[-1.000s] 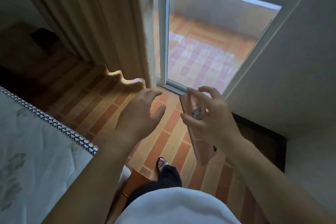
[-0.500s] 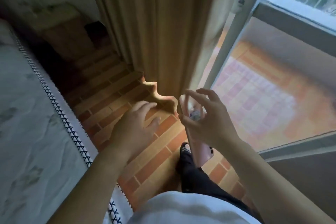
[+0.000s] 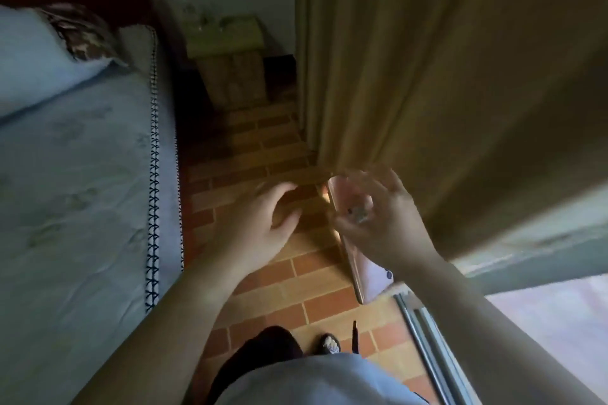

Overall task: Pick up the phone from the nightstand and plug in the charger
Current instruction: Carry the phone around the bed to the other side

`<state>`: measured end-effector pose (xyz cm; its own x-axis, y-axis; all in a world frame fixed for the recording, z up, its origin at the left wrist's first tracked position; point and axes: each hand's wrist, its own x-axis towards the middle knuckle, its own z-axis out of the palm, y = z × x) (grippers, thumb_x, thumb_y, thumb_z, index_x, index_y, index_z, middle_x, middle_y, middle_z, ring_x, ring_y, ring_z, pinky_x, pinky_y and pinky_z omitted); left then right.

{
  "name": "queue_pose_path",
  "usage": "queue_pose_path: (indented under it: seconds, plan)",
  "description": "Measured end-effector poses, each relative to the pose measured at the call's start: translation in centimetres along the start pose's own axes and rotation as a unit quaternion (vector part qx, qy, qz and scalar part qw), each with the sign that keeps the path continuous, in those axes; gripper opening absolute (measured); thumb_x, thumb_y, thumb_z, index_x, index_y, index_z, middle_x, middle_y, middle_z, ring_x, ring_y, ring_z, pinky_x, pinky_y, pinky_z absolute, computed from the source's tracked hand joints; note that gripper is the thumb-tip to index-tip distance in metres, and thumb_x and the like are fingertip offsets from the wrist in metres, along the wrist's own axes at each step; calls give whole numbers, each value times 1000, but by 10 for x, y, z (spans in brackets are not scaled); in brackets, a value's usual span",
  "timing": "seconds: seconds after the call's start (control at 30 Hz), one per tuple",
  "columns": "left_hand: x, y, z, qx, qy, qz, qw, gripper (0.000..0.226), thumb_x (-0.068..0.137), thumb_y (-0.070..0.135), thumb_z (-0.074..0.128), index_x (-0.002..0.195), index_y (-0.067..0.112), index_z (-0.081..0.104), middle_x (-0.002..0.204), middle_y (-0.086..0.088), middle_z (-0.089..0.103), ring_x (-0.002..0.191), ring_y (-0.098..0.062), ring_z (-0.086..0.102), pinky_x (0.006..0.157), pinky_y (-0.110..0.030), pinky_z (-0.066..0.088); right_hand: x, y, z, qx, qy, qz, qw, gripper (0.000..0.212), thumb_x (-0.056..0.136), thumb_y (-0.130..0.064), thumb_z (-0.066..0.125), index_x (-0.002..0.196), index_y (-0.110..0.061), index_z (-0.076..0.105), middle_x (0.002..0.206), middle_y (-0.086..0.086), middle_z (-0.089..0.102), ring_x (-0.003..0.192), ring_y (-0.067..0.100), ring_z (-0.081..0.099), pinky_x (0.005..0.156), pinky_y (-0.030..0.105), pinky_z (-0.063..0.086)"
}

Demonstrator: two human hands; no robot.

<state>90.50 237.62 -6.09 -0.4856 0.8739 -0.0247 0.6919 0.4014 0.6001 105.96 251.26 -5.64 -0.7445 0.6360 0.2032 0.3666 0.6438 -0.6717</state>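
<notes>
Beside the bed (image 3: pixel 82 207), over the brick floor (image 3: pixel 279 286): both my hands out in front.
Right hand (image 3: pixel 388 227): fingers (image 3: pixel 345 227) wrapped round the pink phone (image 3: pixel 365 276), gripping its upper half, blurred.
Phone: held on edge, tilted, lower end sticking out under my palm, just right of the bed, close to the curtain (image 3: pixel 411 76).
Left hand (image 3: pixel 260 227): fingers spread loose, holding nothing, apart from phone.
Nightstand (image 3: pixel 230 52): far end of the bed, against the wall, well apart from the phone.

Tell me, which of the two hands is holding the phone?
The right hand, beside the curtain, grips the pink phone; the left hand is open and empty.
</notes>
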Motion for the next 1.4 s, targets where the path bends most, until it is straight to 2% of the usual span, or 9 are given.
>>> queue_pose_path:
  seconds: [0.07, 0.13, 0.27, 0.37, 0.47, 0.87, 1.17, 1.3, 1.4]
  plan:
    - [19, -13, -12, 27, 20, -31, 999, 43, 85, 51, 47, 127, 42, 40, 119, 10, 59, 83, -5, 59, 59, -13, 39, 36, 0, 12, 5, -34, -26, 999, 62, 71, -40, 71, 129, -28, 49, 133, -1, 45, 110, 14, 48, 79, 19, 48]
    - [42, -27, -25, 45, 46, -49, 997, 43, 85, 51, 46, 126, 40, 41, 114, 7, 61, 68, -3, 55, 54, -15, 38, 74, -2, 26, 15, -53, -47, 997, 64, 70, -37, 72, 130, -28, 49, 134, 0, 44, 114, 15, 47, 81, 17, 43]
    - [108, -65, -50, 39, 68, -87, 993, 45, 85, 47, 44, 128, 35, 42, 123, 0, 58, 91, -12, 57, 74, -30, 44, 161, -2, 56, 38, -82, -81, 993, 65, 69, -38, 72, 129, -33, 48, 135, -3, 40, 115, 11, 45, 89, 23, 42]
    - [170, -93, -76, 15, 78, -90, 993, 49, 85, 44, 43, 131, 28, 42, 127, -3, 55, 92, -13, 56, 82, -36, 48, 232, -4, 80, 52, -92, -91, 990, 66, 68, -49, 66, 130, -39, 45, 135, -11, 36, 113, 1, 41, 83, 9, 36]
    - [231, -116, -113, 19, 99, -85, 991, 47, 86, 38, 48, 131, 26, 44, 129, -4, 55, 105, -18, 57, 88, -41, 49, 306, -14, 100, 61, -82, -88, 991, 66, 67, -54, 63, 129, -41, 44, 134, -15, 34, 114, -1, 39, 80, 5, 32]
    - [434, -207, -193, 51, 98, -101, 989, 45, 87, 39, 51, 131, 26, 46, 132, 1, 52, 109, -19, 56, 85, -31, 47, 540, -1, 164, 91, -83, -68, 990, 68, 63, -60, 61, 127, -48, 41, 131, -18, 34, 110, -2, 39, 80, 20, 44]
    - [593, -259, -243, 61, 148, -140, 977, 44, 88, 41, 48, 130, 28, 45, 128, 1, 54, 106, -16, 56, 86, -38, 50, 736, -1, 202, 103, -115, -128, 980, 64, 69, -50, 65, 128, -45, 42, 133, -16, 31, 109, 2, 38, 76, 14, 37]
    - [630, -285, -263, 56, 171, -166, 970, 45, 87, 43, 46, 130, 29, 44, 129, 2, 55, 108, -16, 56, 87, -40, 51, 800, -7, 223, 103, -151, -150, 972, 63, 70, -44, 69, 128, -43, 44, 134, -12, 33, 110, 2, 38, 79, 19, 41]
    - [638, -318, -281, 54, 190, -206, 958, 42, 88, 39, 49, 128, 29, 46, 126, 0, 57, 107, -16, 56, 88, -36, 50, 842, -21, 256, 116, -189, -169, 960, 61, 70, -43, 70, 126, -43, 47, 133, -11, 34, 106, -2, 36, 76, 13, 37]
